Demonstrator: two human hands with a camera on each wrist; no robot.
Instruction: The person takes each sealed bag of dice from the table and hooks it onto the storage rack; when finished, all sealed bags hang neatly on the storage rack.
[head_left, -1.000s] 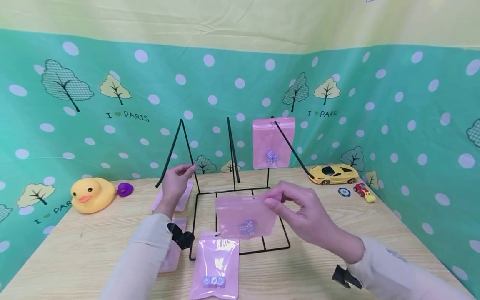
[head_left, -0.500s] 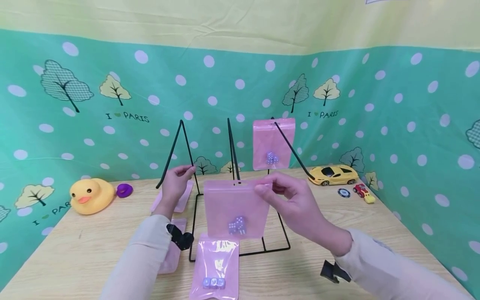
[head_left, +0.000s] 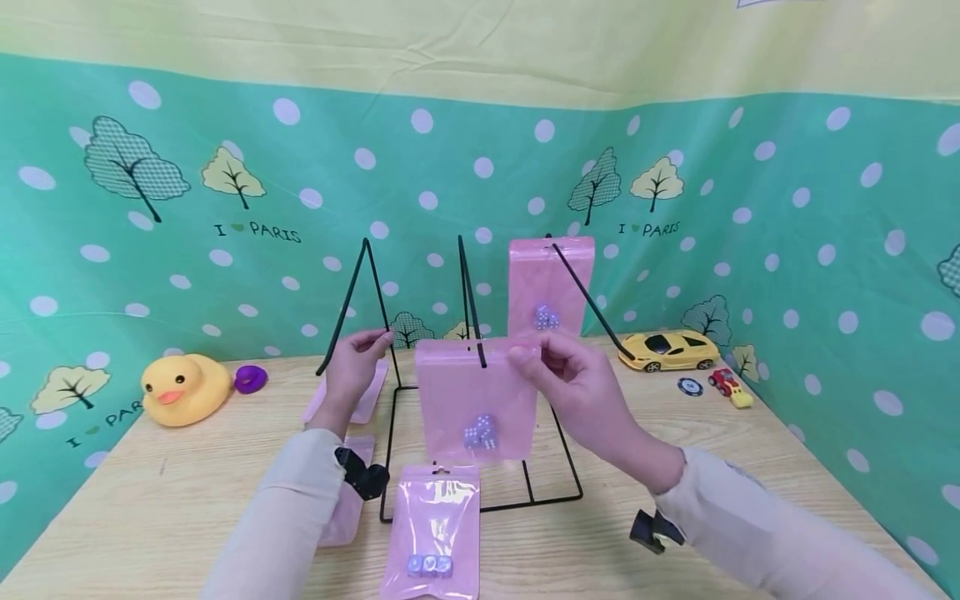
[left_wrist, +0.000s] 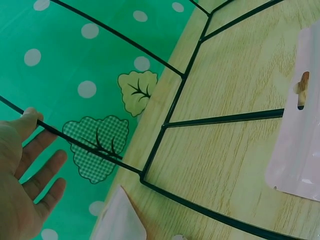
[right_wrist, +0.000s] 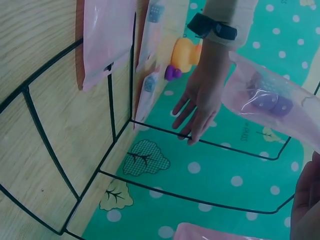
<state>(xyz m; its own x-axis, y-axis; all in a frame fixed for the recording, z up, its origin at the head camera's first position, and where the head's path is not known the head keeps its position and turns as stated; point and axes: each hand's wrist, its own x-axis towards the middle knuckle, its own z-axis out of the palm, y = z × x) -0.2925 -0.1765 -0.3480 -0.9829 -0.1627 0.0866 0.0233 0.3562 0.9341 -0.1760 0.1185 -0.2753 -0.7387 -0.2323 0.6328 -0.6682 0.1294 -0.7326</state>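
A black wire rack (head_left: pixel 480 505) with three slanted prongs stands on the wooden table. My right hand (head_left: pixel 537 358) pinches the top right corner of a pink bag (head_left: pixel 457 400) that holds small dice. The bag hangs upright, and its top edge is at the tip of the middle prong (head_left: pixel 468 300). My left hand (head_left: pixel 372 340) rests on the left prong (head_left: pixel 347 308) with straight fingers (left_wrist: pixel 47 162), thumb on the wire. A second pink bag (head_left: pixel 551 279) hangs on the right prong. A third (head_left: pixel 431 529) lies flat before the rack. The right wrist view shows the held bag (right_wrist: pixel 270 100) and my left hand (right_wrist: pixel 197 105).
More pink bags (head_left: pixel 358 404) lie on the table by my left arm. A yellow rubber duck (head_left: pixel 183 390) and a purple ring (head_left: pixel 250 379) sit at far left. A yellow toy car (head_left: pixel 667 348), a chip (head_left: pixel 687 385) and a small red car (head_left: pixel 726 382) sit at far right. Green dotted cloth walls the table.
My right hand has lifted the pink bag from low over the rack's base up and left to the middle prong's tip, turning it upright. The left hand has stayed put.
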